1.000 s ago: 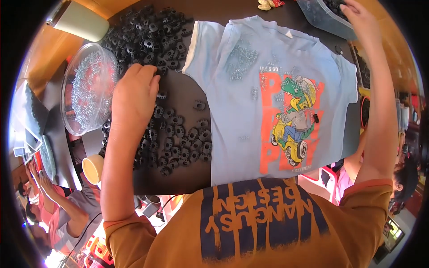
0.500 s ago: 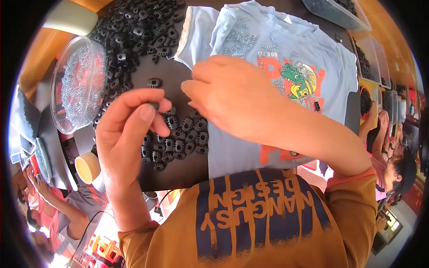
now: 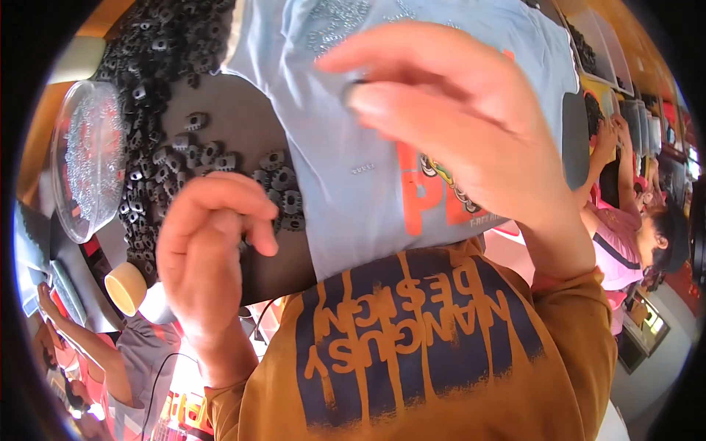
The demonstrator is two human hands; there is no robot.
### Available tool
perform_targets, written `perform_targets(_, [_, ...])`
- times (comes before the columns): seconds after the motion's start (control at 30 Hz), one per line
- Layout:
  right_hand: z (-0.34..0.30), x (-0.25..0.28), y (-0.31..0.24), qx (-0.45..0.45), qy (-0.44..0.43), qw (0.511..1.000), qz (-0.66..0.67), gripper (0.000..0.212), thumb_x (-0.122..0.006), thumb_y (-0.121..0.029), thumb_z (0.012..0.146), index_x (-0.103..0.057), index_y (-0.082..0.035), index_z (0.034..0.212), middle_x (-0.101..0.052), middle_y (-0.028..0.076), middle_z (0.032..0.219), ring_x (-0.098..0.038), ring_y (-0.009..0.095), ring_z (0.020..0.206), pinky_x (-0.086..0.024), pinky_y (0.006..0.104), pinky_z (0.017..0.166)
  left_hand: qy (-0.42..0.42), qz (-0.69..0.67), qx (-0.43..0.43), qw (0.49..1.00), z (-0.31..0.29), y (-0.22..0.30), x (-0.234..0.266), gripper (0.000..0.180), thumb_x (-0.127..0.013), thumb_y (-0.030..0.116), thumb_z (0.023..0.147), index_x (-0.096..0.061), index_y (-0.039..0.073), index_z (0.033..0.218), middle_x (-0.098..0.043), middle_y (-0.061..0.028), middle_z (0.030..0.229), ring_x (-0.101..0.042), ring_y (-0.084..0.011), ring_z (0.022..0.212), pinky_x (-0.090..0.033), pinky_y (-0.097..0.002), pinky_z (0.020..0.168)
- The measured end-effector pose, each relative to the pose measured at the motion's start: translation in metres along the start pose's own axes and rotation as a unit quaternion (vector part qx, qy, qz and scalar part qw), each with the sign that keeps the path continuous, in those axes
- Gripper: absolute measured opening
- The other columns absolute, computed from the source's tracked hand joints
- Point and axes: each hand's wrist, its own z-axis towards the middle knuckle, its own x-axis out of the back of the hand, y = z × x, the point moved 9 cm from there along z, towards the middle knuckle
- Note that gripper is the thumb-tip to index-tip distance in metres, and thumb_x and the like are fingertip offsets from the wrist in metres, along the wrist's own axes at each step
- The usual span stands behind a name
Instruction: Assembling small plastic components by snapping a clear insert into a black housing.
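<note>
My left hand [image 3: 209, 253] is over the dark tabletop with its fingers curled in toward the thumb. Blur and the bent fingers hide whatever may be between them. Beside it lie several small black toothed pieces, like halves of mini hair claw clips [image 3: 278, 180]. My right hand [image 3: 456, 110] hovers above a light blue T-shirt [image 3: 323, 191] spread on the table. At its thumb tip shows a small dark piece [image 3: 353, 90], partly hidden and blurred, which looks like a claw clip. Small metal springs [image 3: 334, 26] are scattered on the shirt's upper part.
A large pile of black clip pieces [image 3: 158, 48] covers the far left. A clear round tub of springs [image 3: 92, 158] stands at the left edge, near a yellowish cup [image 3: 126, 288]. Clear plastic bins [image 3: 599, 48] stand far right. Other people sit at both sides.
My right hand has moved away from my left and up over the shirt, with a dark piece at its thumb. The dark piece seen in my left fingers no longer shows. The view has shifted.
</note>
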Motion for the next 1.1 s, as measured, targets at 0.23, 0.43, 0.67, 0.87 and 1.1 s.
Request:
perform_targets(0.23, [-0.076, 0.031, 0.040, -0.094, 0.097, 0.962, 0.238, 0.031, -0.061, -0.013, 0.090, -0.060, 0.004, 0.115, -0.063, 0.008, 0.092, -0.058, 0.013, 0.075, -0.048, 0.0262, 0.068, -0.061, 0.457, -0.128, 0.878, 0.018, 0.000, -0.077, 0.013, -0.066, 0.001, 0.077, -0.061, 0.001, 0.090, -0.054, -0.0109, 0.081, -0.053, -0.0273, 0.069, -0.043, -0.0345, 0.061])
perform_targets(0.43, [-0.082, 0.015, 0.044, -0.026, 0.069, 0.956, 0.284, 0.035, -0.063, 0.004, 0.084, -0.060, 0.004, 0.118, -0.061, 0.010, 0.105, -0.058, 0.013, 0.092, -0.047, 0.0250, 0.078, -0.087, 0.601, -0.195, 0.770, 0.022, -0.014, -0.096, 0.016, -0.069, 0.002, 0.074, -0.062, 0.005, 0.089, -0.054, -0.0092, 0.081, -0.054, -0.0298, 0.069, -0.043, -0.0385, 0.062])
perform_targets(0.67, [-0.077, 0.020, 0.027, 0.107, 0.106, 0.988, 0.033, 0.016, -0.071, -0.007, 0.080, -0.066, -0.003, 0.095, -0.061, 0.005, 0.080, -0.058, 0.017, 0.071, -0.045, 0.0292, 0.060, -0.064, 0.437, -0.079, 0.894, 0.017, 0.005, -0.093, 0.008, -0.064, -0.001, 0.081, -0.060, 0.001, 0.088, -0.054, -0.0081, 0.077, -0.053, -0.0193, 0.066, -0.041, -0.0284, 0.059])
perform_targets(0.87, [-0.082, 0.019, 0.013, 0.157, 0.077, 0.984, -0.040, 0.030, -0.079, -0.004, 0.071, -0.067, 0.000, 0.098, -0.066, 0.011, 0.089, -0.064, 0.022, 0.077, -0.049, 0.0301, 0.064, -0.148, 0.336, -0.064, 0.928, 0.014, 0.022, -0.109, 0.008, -0.063, -0.001, 0.082, -0.060, 0.000, 0.089, -0.056, -0.0089, 0.077, -0.052, -0.0230, 0.067, -0.042, -0.0302, 0.062])
perform_targets(1.1, [-0.085, 0.016, 0.002, 0.226, 0.100, 0.965, -0.084, 0.035, -0.083, -0.008, 0.066, -0.068, -0.001, 0.097, -0.064, 0.011, 0.085, -0.064, 0.023, 0.072, -0.049, 0.0299, 0.060, -0.236, 0.370, -0.058, 0.897, 0.017, 0.023, -0.116, 0.007, -0.064, 0.004, 0.083, -0.059, 0.001, 0.086, -0.056, -0.0097, 0.077, -0.053, -0.0276, 0.067, -0.042, -0.0345, 0.061])
